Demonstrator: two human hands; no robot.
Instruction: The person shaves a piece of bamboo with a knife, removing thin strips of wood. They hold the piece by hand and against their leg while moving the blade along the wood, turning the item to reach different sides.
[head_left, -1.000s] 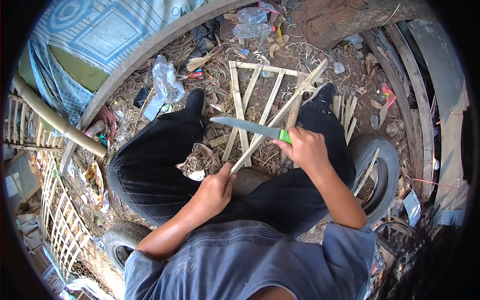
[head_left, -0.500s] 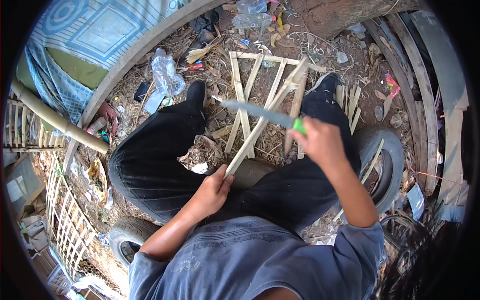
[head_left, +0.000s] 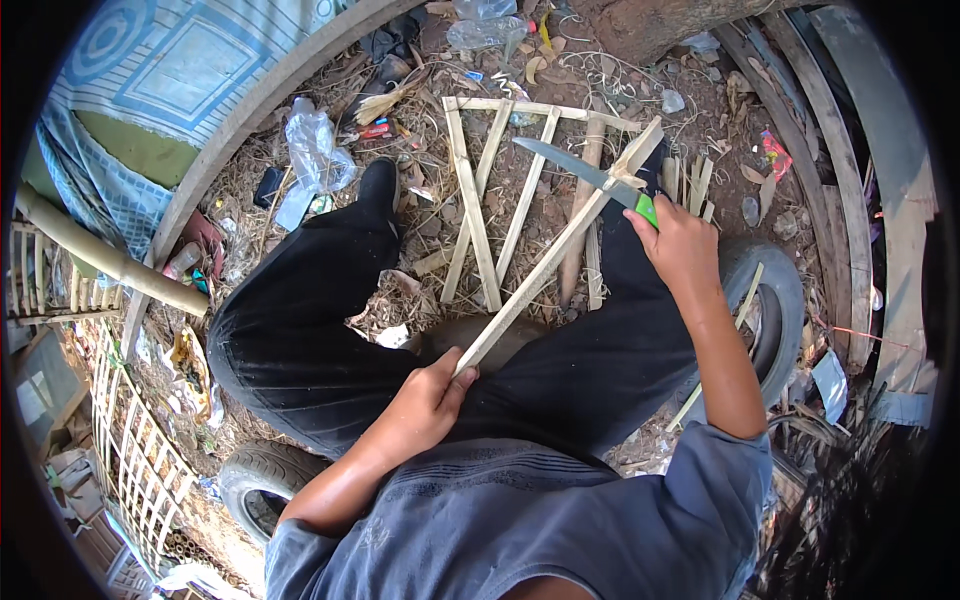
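My left hand [head_left: 428,398] is closed around the near end of a long, pale bamboo strip [head_left: 545,268], which slants away to the upper right. Near its far end the strip looks split, with a raised shaving. In my right hand [head_left: 682,245] is a knife [head_left: 575,166] by its green handle; the blade points to the upper left and meets the strip near that raised part. Between my feet lie several pale strips [head_left: 474,200] leaning across one another, with one strip [head_left: 545,108] across their far ends. A rounder brown stick [head_left: 583,215] rests beside them.
Tyres lie at my left [head_left: 262,480] and right [head_left: 768,320]. Long weathered planks [head_left: 850,200] edge the right side. A plastic bag [head_left: 312,150] and a clear bottle [head_left: 488,33] litter the ground ahead. A woven bamboo lattice [head_left: 140,440] is at left, below a bamboo pole [head_left: 115,255].
The knife has come down onto the strip near its far end, as my right hand moved right and slightly up. The strip's far end has swung right.
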